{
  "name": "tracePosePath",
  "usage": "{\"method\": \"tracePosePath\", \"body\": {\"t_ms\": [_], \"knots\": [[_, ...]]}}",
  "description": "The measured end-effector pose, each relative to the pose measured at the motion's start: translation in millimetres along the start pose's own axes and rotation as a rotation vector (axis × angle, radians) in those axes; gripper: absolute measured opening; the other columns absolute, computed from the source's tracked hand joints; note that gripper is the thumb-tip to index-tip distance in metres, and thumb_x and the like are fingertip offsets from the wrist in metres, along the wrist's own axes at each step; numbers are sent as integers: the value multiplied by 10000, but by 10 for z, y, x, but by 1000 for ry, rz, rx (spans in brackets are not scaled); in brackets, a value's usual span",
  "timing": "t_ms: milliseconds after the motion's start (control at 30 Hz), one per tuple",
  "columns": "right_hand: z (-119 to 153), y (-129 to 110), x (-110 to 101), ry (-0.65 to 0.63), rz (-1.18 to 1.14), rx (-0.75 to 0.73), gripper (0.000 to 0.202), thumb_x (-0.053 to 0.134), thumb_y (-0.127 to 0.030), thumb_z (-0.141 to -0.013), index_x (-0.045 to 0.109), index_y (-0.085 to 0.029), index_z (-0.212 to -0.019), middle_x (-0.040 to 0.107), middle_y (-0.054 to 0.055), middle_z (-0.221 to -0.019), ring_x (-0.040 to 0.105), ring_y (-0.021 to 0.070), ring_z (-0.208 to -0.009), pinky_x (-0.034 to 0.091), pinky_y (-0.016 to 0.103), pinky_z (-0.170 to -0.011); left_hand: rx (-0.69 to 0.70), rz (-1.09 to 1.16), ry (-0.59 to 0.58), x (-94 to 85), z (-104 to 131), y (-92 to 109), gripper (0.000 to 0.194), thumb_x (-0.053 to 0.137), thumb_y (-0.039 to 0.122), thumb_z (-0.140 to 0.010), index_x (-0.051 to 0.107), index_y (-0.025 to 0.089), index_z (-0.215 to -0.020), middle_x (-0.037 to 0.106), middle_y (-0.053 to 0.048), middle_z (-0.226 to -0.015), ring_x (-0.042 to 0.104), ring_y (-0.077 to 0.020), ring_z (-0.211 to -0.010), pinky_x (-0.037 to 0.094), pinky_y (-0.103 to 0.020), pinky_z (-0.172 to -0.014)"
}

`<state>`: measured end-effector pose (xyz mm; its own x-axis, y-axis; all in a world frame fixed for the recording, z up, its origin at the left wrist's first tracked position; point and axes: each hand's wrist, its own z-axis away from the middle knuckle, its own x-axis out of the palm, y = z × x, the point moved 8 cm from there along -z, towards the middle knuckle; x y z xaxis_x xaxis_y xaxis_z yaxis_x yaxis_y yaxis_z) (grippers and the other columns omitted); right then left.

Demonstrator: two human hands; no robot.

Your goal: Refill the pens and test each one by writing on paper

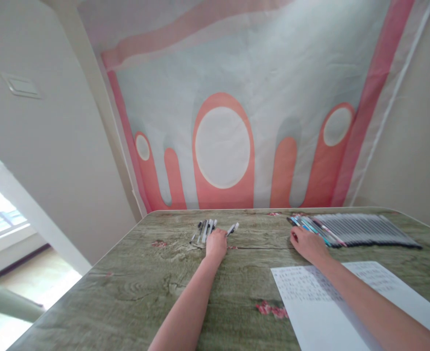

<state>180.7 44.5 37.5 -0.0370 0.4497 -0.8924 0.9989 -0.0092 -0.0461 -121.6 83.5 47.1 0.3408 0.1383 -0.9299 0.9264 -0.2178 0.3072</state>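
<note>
My left hand (217, 243) rests at the far side of the table, its fingers closed. A pen with a pale end (232, 229) sticks out at its right side, apparently in its grip. Against the hand's other side lies a small group of pens (205, 230), side by side, in white, grey and black. My right hand (308, 243) is curled at the left edge of a row of coloured pens (319, 230), blue, teal and pink. Its fingertips are partly hidden, so what they hold cannot be made out.
A long row of clear, dark-tipped pens (368, 230) stretches to the right. Under my right forearm lies a sheet of paper (321, 312) with writing along its top. The wood-patterned table (134, 292) ends at a wall with a pink and grey covering (262, 87).
</note>
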Motion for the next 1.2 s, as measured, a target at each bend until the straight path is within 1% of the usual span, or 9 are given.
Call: {"method": "tracePosePath", "body": {"t_ms": [133,300,500,633,767,900,1000,1100,1200], "knots": [[1,-5,5,20,-10,-29,187,390,-273,-834,564,-204,-818,612,18,-834,559,146,-691,267,245,-498,114,-33,-7,51,7,117,220,447,191,-805,599,177,-964,572,-79,-982,502,-173,-961,338,-269,-872],[-2,-35,-22,25,-18,-41,184,393,-264,-831,567,-203,-818,610,22,-832,559,145,-687,275,242,-495,201,18,-14,117,36,236,227,445,189,-803,600,175,-968,575,-76,-973,509,-167,-941,348,-265,-865],[-7,-89,-54,15,-57,-80,158,407,-240,-817,559,-201,-803,603,12,-817,561,146,-699,300,246,-512,278,55,-28,132,110,435,233,445,197,-796,603,179,-966,577,-70,-961,512,-168,-926,357,-260,-855],[16,-214,-95,17,-130,-170,167,400,-225,-820,564,-196,-809,593,17,-826,560,144,-737,352,243,-580,289,61,-61,148,169,567,227,443,204,-793,598,182,-958,571,-68,-959,510,-169,-926,362,-259,-849],[69,-453,-155,6,-223,-280,187,394,-220,-825,576,-194,-862,589,35,-861,553,153,-785,393,260,-684,293,60,-77,178,227,690,223,440,209,-795,589,183,-958,563,-68,-955,506,-171,-928,364,-263,-845],[128,-733,-179,-15,-339,-396,245,429,-215,-812,554,-192,-1022,583,64,-997,510,185,-956,399,314,-814,323,66,-80,201,282,805,220,424,206,-803,583,184,-954,555,-70,-951,504,-171,-924,373,-264,-830],[169,-879,-143,-39,-389,-475,382,430,-235,-820,450,-192,-1199,511,78,-1189,435,202,-1092,359,367,-910,350,72,-79,194,318,876,229,416,205,-810,572,190,-976,551,-69,-955,502,-169,-924,372,-267,-835],[196,-920,-62,-82,-395,-504,445,396,-271,-843,364,-200,-1282,420,76,-1303,367,207,-1175,328,395,-950,362,67,-95,177,354,933,243,397,204,-820,569,195,-993,549,-70,-964,501,-168,-927,368,-273,-845],[210,-903,11,-129,-398,-504,454,362,-308,-860,331,-226,-1306,375,59,-1343,325,205,-1216,314,407,-962,347,55,-130,165,383,970,260,382,204,-827,576,200,-1001,550,-72,-971,499,-170,-940,366,-276,-852]]}}
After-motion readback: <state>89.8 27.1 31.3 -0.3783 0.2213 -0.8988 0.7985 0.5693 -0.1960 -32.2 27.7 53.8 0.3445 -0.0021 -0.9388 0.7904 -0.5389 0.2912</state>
